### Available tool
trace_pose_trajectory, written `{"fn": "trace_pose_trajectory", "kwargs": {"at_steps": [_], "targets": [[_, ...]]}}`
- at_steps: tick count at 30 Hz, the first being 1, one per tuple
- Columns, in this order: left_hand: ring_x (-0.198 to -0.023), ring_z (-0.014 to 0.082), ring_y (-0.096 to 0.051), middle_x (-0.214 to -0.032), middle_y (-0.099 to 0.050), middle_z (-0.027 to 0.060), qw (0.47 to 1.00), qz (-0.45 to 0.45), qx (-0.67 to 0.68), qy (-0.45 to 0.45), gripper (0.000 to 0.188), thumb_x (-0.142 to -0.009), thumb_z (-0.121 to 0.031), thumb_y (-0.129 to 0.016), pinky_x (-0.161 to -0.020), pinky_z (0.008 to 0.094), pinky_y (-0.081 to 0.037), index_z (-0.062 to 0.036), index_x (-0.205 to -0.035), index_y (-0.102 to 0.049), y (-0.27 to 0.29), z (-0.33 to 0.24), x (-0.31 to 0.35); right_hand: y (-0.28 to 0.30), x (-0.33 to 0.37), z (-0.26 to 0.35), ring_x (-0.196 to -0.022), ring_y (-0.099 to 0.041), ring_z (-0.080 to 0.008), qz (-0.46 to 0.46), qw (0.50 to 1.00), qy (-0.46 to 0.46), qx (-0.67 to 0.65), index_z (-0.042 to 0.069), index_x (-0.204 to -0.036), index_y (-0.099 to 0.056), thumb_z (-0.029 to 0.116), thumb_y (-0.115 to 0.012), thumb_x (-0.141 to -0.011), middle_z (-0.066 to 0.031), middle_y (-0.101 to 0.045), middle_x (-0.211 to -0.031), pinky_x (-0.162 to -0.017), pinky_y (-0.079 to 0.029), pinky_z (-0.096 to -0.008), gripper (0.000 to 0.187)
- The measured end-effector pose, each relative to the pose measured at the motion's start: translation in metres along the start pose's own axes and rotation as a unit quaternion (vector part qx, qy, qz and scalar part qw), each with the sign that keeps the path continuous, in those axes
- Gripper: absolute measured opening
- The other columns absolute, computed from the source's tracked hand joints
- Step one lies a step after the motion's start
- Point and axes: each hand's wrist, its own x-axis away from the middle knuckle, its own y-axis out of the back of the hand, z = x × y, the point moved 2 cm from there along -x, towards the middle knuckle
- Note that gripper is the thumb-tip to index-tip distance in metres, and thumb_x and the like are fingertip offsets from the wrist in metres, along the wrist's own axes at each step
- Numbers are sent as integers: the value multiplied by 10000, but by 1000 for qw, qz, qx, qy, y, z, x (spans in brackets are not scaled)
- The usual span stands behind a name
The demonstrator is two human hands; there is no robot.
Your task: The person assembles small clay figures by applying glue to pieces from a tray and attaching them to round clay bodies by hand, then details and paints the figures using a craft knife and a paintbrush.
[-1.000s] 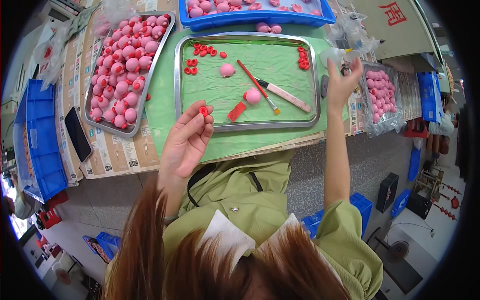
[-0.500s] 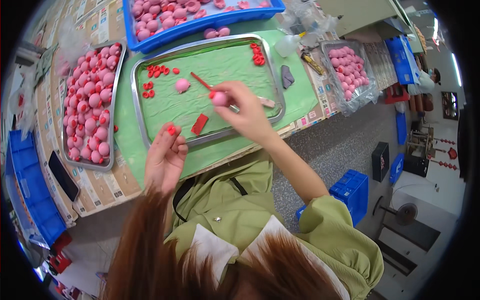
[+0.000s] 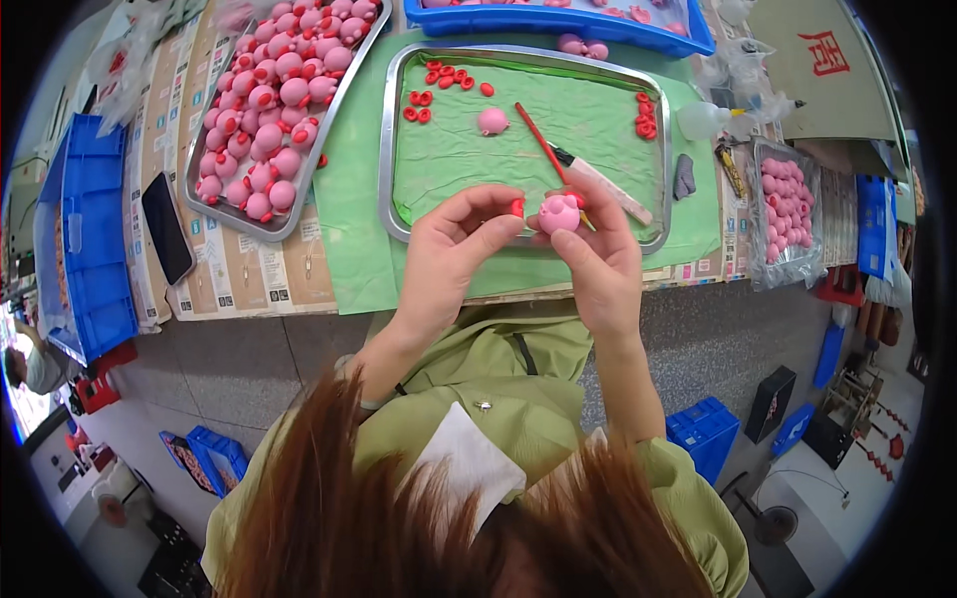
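**Head view: small red bit meets pink ball**

Seen from above, over the near edge of the metal tray [image 3: 391, 169] with its green mat [image 3: 469, 159]. Right hand [image 3: 598, 261] closed around a pink ball [image 3: 558, 213], pinched between thumb and fingers and lifted just off the tray. Left hand [image 3: 454, 249] closed too, pinching a tiny red piece [image 3: 517, 206] at the fingertips. Red piece just left of the ball, almost touching it, both at the same height. Left hand nearer to the red piece, right hand nearer to the ball, fingertips of both pointing at each other. Hard to tell if red piece and ball already touch.

Farther back on the mat: one more pink ball [image 3: 492, 121], a red-handled tool [image 3: 539, 141] lying slanted, and little red rings [image 3: 439, 80] near the far corner. Well apart to the left on the worktop [image 3: 249, 269], a second tray full of pink balls [image 3: 274, 110]. Black phone [image 3: 166, 227] lying beside that tray.
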Motion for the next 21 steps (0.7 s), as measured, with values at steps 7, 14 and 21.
{"fn": "trace_pose_trajectory", "kwargs": {"at_steps": [7,14,21], "targets": [[-879,119,-552,-956,-587,70,999,18,-36,-25,225,-783,15,-590,-786,236,-451,31,-1006,-566,-4,-9,5,0,1,-1,-961,-532,-157,22,987,79,136,-28,-1154,-431,-32,-609,-758,-109,-531,-1065,-834,-432,-271,434],[-796,124,-556,-882,-579,65,994,45,-78,-57,163,-751,31,-609,-739,229,-460,21,-911,-635,-1,-14,4,-1,7,0,-947,-544,-150,10,976,87,200,-39,-1112,-468,-34,-633,-741,-110,-540,-1052,-813,-455,-271,406],[-763,108,-542,-814,-601,46,972,33,-192,-129,115,-750,-9,-624,-689,230,-439,6,-860,-655,-3,-9,4,2,6,3,-937,-546,-151,16,958,102,267,-33,-1107,-468,-38,-625,-744,-110,-536,-1052,-802,-456,-267,396]]}}
